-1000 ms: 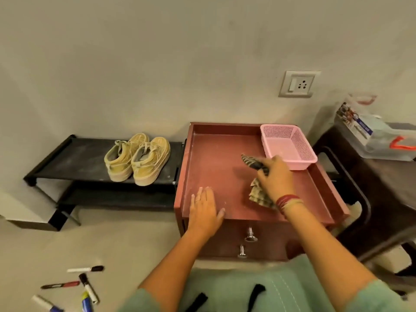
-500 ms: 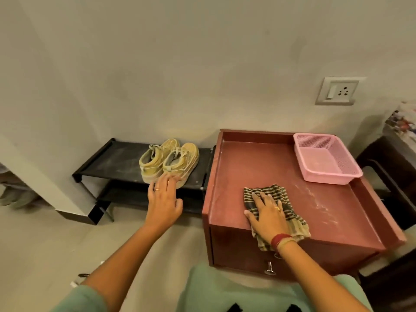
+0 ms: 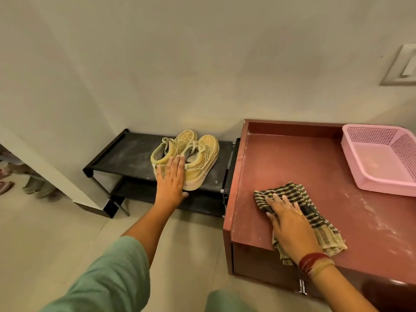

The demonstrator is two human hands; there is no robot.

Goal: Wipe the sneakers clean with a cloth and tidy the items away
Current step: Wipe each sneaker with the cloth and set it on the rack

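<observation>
Head view: looks down on a low black shoe rack at the left and a red desk just beside it at the right.
Sneakers: the yellow sneakers stand side by side on the rack's top shelf, touching, toes to the wall. Their surfaces look dusty.
Left hand: the left hand is released, fingers straight, laid over the heel end of the nearer sneaker. It grasps nothing.
Cloth: the checked cloth lies crumpled on the desk near its front edge, well apart from the sneakers.
Right hand: the right hand rests flat on the cloth with fingers spread, pressing rather than clutching.
Basket: a pink basket sits at the desk's far right corner; no items are visible inside.
Surface condition: pale smears show on the desk top and on the rack shelf.
Work done: judged as none on the sneakers; cloth and shoes have not met.
Work left: bring one sneaker and the cloth together, wipe both shoes, then put the items away.
Stage: judged as the very start, the reach for the first sneaker.
</observation>
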